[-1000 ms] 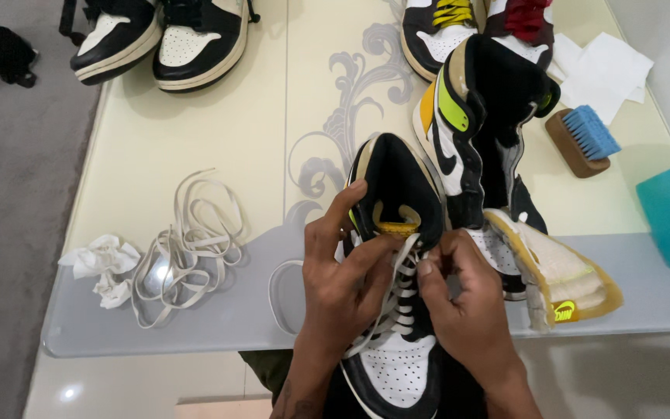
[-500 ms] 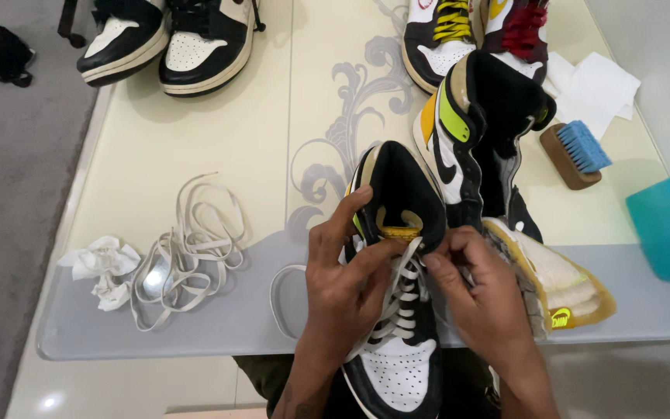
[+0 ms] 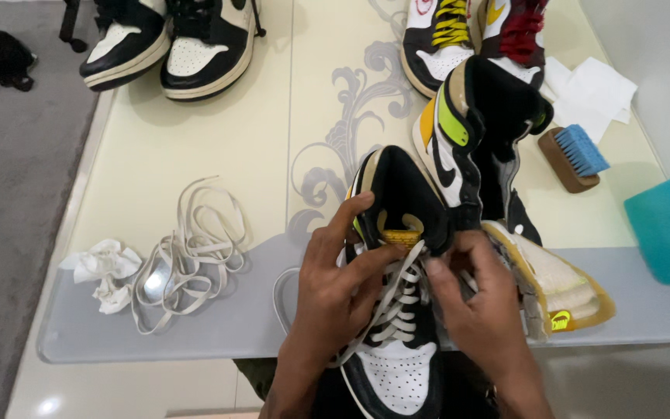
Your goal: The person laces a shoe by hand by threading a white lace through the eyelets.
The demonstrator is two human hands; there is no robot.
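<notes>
Left hand was clasped around the left side of a high-top sneaker, thumb up against the padded black collar, fingers pinching the flat off-white lace across the eyelets. Right hand gripped the same lace from the other side, fingertips bent in at the top rows. The sneaker sat at the near edge of the bench, toe toward the person; perforated white leather toe box, glossy black overlays, a yellow tab at the tongue.

Just beside it to the right, touching, lay its mate, unlaced, tipped on its side, black collar gaping, neon green and yellow panels, the yellowed translucent rubber sole facing out.

Bench top was smooth, pale cream, glossy, with a grey scroll pattern down the middle. Loose cream laces lay in a tangled heap at left, near a crumpled white tissue. A wooden-backed brush with blue bristles lay at right, near flat white paper sheets. A teal block-shaped container stood at the right edge. A black-and-cream pair stood far left; a yellow-laced shoe and a red-laced shoe stood far centre. Grey carpet lay beyond the bench.
</notes>
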